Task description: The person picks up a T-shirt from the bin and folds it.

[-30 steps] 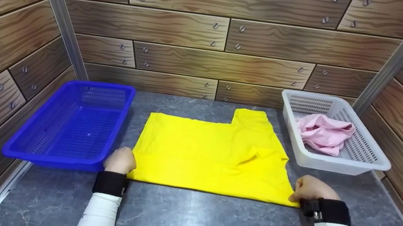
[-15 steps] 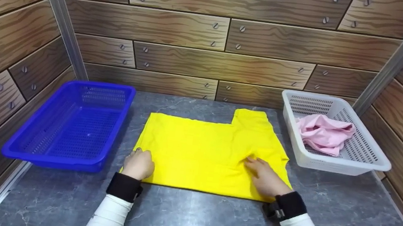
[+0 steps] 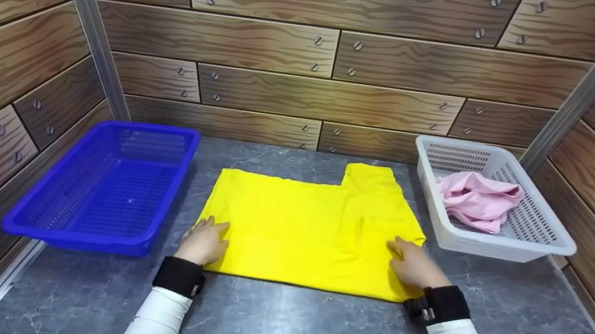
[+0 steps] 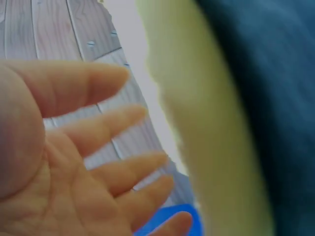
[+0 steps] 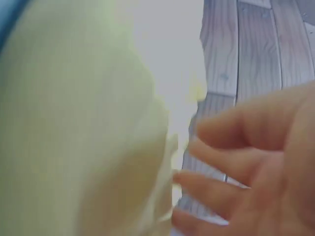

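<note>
A yellow shirt (image 3: 285,226), folded over on itself, lies flat on the grey table, with a sleeve-like part sticking up at its back right. My left hand (image 3: 203,241) is over its left front corner; in the left wrist view the fingers (image 4: 123,169) are spread and nearly straight, right by the cloth. Over the right front part is my right hand (image 3: 413,263), its fingertips at the cloth. The right wrist view shows those fingers (image 5: 216,191) extended and slightly bent, with nothing gripped. A faint crease runs through the shirt left of the right hand.
On the left stands a blue plastic basket (image 3: 96,238) with nothing in it. A white basket (image 3: 511,242) at the back right holds a crumpled pink cloth (image 3: 479,200). Wood-patterned walls (image 3: 272,92) enclose the grey table (image 3: 281,325) at the back and both sides.
Both hands have left the shirt's front corners and come inward over the cloth. The right hand went to the raised wrinkle, which is now flatter, then shifted back to the right.
</note>
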Demonstrator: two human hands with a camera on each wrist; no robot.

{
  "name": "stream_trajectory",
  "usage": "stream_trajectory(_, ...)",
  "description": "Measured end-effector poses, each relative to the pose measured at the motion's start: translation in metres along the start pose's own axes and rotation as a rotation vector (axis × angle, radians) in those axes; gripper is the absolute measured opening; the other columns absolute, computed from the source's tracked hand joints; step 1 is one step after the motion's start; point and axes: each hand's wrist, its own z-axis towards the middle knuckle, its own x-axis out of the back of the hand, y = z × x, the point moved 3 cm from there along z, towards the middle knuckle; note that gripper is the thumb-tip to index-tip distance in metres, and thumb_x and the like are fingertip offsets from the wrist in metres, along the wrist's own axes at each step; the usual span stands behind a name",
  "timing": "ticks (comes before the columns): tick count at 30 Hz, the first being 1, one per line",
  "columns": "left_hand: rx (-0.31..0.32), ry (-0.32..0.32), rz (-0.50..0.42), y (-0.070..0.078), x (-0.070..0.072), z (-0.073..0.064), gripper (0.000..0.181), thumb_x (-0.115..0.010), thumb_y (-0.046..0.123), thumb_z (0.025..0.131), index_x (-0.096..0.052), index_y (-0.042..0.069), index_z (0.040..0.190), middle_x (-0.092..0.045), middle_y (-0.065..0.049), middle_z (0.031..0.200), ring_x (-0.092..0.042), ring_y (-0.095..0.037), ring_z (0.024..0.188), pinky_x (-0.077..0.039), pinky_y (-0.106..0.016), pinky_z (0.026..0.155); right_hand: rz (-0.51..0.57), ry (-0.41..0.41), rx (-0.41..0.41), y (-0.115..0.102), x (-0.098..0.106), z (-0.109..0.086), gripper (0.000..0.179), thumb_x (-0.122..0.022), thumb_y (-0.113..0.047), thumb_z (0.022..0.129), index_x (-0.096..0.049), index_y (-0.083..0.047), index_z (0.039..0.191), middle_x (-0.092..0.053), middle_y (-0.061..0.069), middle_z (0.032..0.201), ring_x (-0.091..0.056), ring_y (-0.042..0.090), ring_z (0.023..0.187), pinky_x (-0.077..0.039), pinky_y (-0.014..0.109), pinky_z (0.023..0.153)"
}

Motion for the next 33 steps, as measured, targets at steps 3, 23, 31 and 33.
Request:
stream_trajectory(3,0.005,-0.033,0.009,-0.002,0.0,0.0,0.05,-0.063,0.017,0.1,-0.057,0.005,0.148,-0.035,-0.031,0.16,-0.029,-0.05,0.15,-0.018,-0.07,0.119,-0.055,-0.04,-0.013,0.003,0.001,0.0,0.049,-0.059,-0.008,0.098,-0.054,0.013,0.142,-0.04,0.039,0.153,-0.036,0.057,0.142,-0.029,0.066,0.117)
stream_trajectory(23,0.008,-0.1,0.14,0.017,0.019,-0.021,0.045,-0.093,0.022,0.074,-0.067,0.007,0.107,-0.06,-0.021,0.113,-0.056,-0.045,0.105,-0.04,-0.068,0.1,-0.04,-0.102,-0.197,0.005,0.036,-0.027,0.034,-0.063,-0.03,0.102,-0.075,0.0,0.112,-0.066,0.01,0.081,-0.058,0.022,0.071,-0.049,0.04,0.069)
stream_trajectory(31,0.075,0.0,-0.037,0.018,0.031,0.034,0.053,-0.064,0.022,0.099,-0.052,-0.014,0.136,-0.058,-0.037,0.134,-0.052,-0.053,0.129,-0.042,-0.061,0.11,0.096,0.097,-0.097,0.009,0.05,0.028,0.046,-0.055,-0.019,0.105,-0.054,0.014,0.137,-0.054,0.038,0.138,-0.054,0.052,0.127,-0.043,0.062,0.108)
stream_trajectory(33,0.144,-0.008,-0.049,0.016,0.031,0.053,0.063,-0.058,0.021,0.1,-0.039,-0.016,0.147,-0.046,-0.04,0.147,-0.041,-0.054,0.14,-0.032,-0.06,0.118,0.085,0.098,-0.11,0.013,0.048,0.047,0.048,-0.054,-0.019,0.104,-0.051,0.015,0.138,-0.05,0.04,0.141,-0.05,0.053,0.13,-0.039,0.062,0.111)
